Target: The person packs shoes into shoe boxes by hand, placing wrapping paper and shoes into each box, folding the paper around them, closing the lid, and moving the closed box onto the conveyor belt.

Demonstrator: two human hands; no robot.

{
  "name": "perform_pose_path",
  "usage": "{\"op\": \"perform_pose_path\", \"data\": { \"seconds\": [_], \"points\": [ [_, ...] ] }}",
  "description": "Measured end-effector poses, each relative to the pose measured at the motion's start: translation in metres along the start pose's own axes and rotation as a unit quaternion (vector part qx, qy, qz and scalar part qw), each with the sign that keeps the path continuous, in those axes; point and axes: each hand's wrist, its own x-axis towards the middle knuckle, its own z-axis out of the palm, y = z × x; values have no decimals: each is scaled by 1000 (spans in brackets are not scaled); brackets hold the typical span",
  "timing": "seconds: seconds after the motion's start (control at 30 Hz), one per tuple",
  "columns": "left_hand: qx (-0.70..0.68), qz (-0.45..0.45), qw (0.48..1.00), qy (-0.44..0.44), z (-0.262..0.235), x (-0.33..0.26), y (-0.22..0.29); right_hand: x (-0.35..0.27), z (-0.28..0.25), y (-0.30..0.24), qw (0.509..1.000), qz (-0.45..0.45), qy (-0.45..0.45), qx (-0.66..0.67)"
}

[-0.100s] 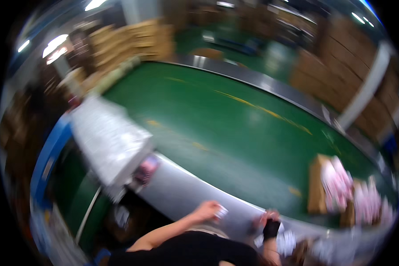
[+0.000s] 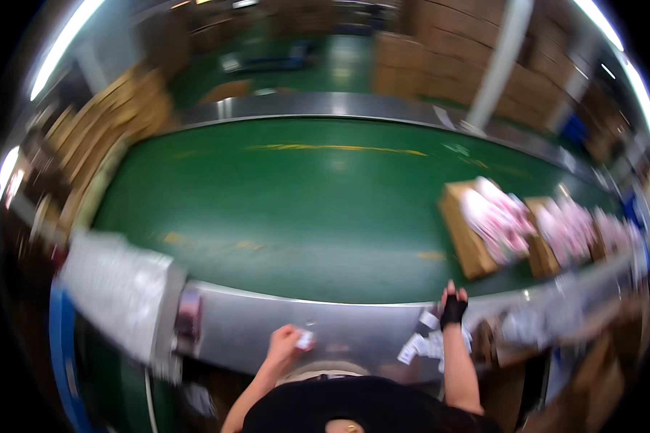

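Left hand (image 2: 284,342) holding tag (image 2: 305,339), right hand (image 2: 454,303) at broad belt's edge (image 2: 368,296)

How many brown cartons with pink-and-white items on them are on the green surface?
3 visible: the first carton just beyond the right hand, the second carton to its right, the third carton farther right, partly covered. More may be hidden.

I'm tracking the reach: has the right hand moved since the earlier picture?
Yes, forward: the right hand now reaches farther past the edge of the metal ledge, nearer the carton.
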Motion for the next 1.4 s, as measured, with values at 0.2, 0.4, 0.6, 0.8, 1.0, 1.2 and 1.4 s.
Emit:
{"op": "perform_pose_path", "data": {
  "seconds": [0.2, 0.4, 0.6, 0.8, 1.0, 1.2, 1.4],
  "points": [
    [74, -39, 994, 77, -78, -12, -12, 53, 2, 25, 980, 98, 169, 40],
    [89, -14, 989, 113, -111, -24, -8, 40, 23, 60, 962, 188, 197, -35],
    [93, -16, 989, 116, -120, -37, -4, 53, 6, 66, 979, 150, 123, 60],
    [80, -1, 994, 76, -115, -27, 0, -12, 96, 100, 980, 145, 109, 84],
    [87, 6, 995, 52, -117, -23, 0, -170, 178, 88, 945, 259, -199, -1],
    [22, 20, 995, 98, -139, -46, 0, -177, 190, -37, 723, -533, -162, -409],
    [-5, -4, 991, 136, -164, -55, -2, -128, 197, -53, 612, -266, -249, -702]
  ]
}}
